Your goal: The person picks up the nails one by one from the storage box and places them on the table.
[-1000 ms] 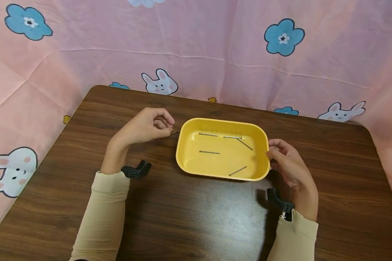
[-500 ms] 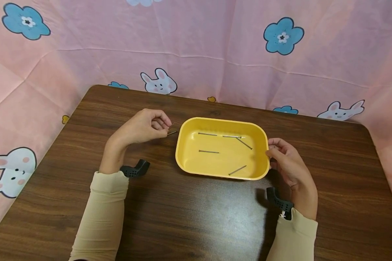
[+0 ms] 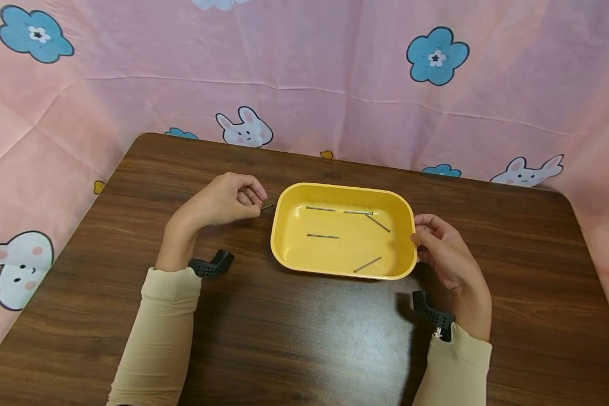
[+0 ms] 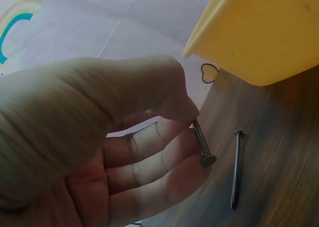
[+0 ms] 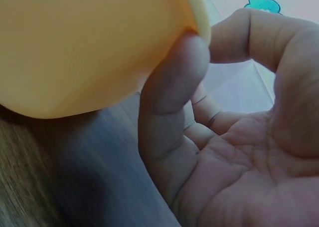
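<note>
A yellow plastic tray (image 3: 284,248) sits mid-table with several thin steel nails (image 3: 322,236) lying loose in it. My left hand (image 3: 257,198) is just left of the tray and pinches one nail (image 4: 203,146) between thumb and fingers, its head pointing down. A second nail (image 4: 235,169) lies flat on the wood right beside it, near the tray's (image 4: 259,32) corner. My right hand (image 3: 419,237) grips the tray's right rim, with the thumb (image 5: 172,82) pressed against the outside wall of the tray (image 5: 89,42).
The table (image 3: 304,349) is dark brown wood with rounded corners. A pink cloth (image 3: 335,73) printed with rabbits and blue flowers hangs behind it and at both sides. Black wrist mounts (image 3: 210,265) (image 3: 433,317) sit at my beige sleeves.
My left fingers have closed on a nail that lay on the table beside the tray and tipped it up. The right hand has stayed on the tray rim.
</note>
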A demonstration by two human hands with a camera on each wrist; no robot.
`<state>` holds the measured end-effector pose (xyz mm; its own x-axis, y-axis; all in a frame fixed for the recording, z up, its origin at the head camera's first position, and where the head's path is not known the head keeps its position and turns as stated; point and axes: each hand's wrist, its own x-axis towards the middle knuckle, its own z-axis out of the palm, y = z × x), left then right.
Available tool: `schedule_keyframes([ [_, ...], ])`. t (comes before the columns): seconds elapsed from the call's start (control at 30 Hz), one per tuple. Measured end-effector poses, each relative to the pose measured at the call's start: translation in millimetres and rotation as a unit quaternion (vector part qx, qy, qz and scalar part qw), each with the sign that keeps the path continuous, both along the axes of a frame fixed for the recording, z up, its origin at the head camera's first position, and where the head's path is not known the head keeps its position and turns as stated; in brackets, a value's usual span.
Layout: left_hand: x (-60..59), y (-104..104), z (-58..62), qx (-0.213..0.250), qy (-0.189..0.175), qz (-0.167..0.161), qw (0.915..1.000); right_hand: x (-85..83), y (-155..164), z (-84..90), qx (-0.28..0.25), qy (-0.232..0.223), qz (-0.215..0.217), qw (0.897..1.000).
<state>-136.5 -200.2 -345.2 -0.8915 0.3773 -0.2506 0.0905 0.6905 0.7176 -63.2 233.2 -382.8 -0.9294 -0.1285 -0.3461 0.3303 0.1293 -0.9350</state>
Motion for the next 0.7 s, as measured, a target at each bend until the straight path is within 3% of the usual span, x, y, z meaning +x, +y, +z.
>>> schedule_keyframes([
  [0.7,-2.2,2.4,-8.4,-0.044,0.007,-0.001,0.9990,0.6,-0.2,0.7,-0.004,0.001,-0.004,1.000],
])
